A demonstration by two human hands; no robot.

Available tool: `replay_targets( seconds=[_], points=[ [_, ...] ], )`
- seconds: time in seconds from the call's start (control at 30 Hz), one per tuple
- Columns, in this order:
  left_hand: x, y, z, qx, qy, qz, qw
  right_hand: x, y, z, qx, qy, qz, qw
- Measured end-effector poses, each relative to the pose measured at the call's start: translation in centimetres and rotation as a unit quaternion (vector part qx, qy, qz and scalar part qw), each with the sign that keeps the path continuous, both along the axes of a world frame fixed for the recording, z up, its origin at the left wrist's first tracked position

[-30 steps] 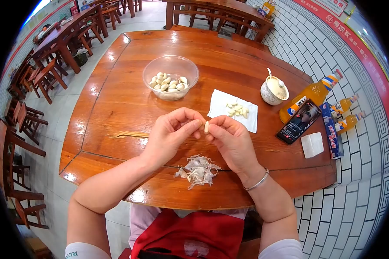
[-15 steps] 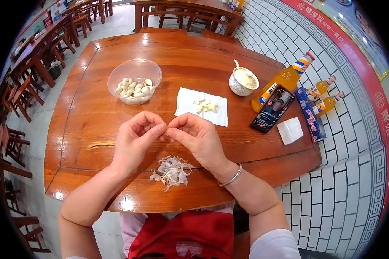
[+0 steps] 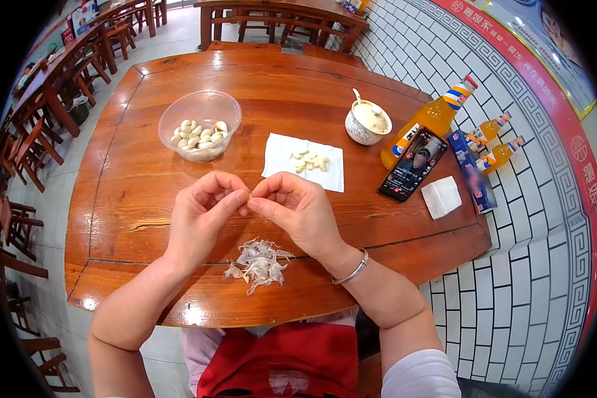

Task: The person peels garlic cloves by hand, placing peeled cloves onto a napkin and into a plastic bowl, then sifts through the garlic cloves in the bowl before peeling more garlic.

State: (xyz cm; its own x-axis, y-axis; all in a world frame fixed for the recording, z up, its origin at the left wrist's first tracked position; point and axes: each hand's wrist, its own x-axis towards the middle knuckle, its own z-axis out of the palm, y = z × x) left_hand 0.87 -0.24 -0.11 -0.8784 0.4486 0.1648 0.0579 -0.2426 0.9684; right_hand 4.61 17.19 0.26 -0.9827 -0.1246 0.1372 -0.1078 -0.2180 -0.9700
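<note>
My left hand (image 3: 204, 211) and my right hand (image 3: 300, 211) meet at the fingertips over the wooden table, both in a pinch. What they hold between them, probably a garlic clove, is mostly hidden by the fingers. Below them lies a heap of garlic skins (image 3: 259, 264). Beyond my left hand a clear plastic bowl (image 3: 201, 106) holds several unpeeled cloves (image 3: 199, 135). Several peeled cloves (image 3: 308, 160) rest on a white napkin (image 3: 331, 178) beyond my right hand.
On the right of the table (image 3: 146, 278) stand a patterned pot (image 3: 365, 127) with a spoon, a large orange bottle (image 3: 438, 114), a phone (image 3: 412, 164) leaning on it, a folded tissue (image 3: 442, 198) and a blue box (image 3: 474, 174). A tiled wall (image 3: 504, 285) borders the right side.
The whole view has shifted, so the table and hands appear further left. The pale clove seen at my right fingertips a second ago is now hidden between the fingers.
</note>
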Motion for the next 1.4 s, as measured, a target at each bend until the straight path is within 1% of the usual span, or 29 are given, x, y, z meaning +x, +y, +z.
replay_targets(
  seconds=[0.53,0.63,0.73,0.8,0.83,0.9,1.0,1.23,1.4],
  points=[
    [-0.1,0.0,0.0,0.007,-0.016,-0.014,1.000,-0.1,0.1,-0.3,-0.018,-0.023,0.003,1.000],
    [-0.2,0.0,0.0,-0.004,-0.017,-0.011,1.000,0.0,0.0,-0.2,-0.029,-0.028,0.006,0.999],
    [0.0,-0.1,0.3,-0.032,-0.031,-0.003,0.999,0.0,-0.1,-0.2,-0.003,-0.051,-0.021,0.998],
    [-0.1,-0.2,0.1,-0.014,-0.017,-0.011,1.000,-0.3,0.1,-0.9,-0.029,-0.055,-0.012,0.998],
    [-0.2,-0.2,-0.1,-0.009,-0.028,-0.014,0.999,-0.3,0.0,-0.9,-0.036,-0.055,0.002,0.998],
    [-0.2,-0.2,-0.2,0.008,-0.043,-0.019,0.999,-0.2,0.1,-0.7,-0.055,-0.059,-0.012,0.997],
    [-0.2,-0.2,-0.2,0.013,-0.054,-0.023,0.998,-0.1,0.2,-0.5,-0.067,-0.079,-0.011,0.995],
    [-0.3,-0.2,-0.1,0.020,-0.051,-0.027,0.998,-0.1,0.2,-0.6,-0.086,-0.074,-0.005,0.993],
    [-0.4,-0.2,-0.2,0.049,-0.058,-0.045,0.996,-0.2,0.4,-0.8,-0.099,-0.081,0.000,0.992]
  ],
)
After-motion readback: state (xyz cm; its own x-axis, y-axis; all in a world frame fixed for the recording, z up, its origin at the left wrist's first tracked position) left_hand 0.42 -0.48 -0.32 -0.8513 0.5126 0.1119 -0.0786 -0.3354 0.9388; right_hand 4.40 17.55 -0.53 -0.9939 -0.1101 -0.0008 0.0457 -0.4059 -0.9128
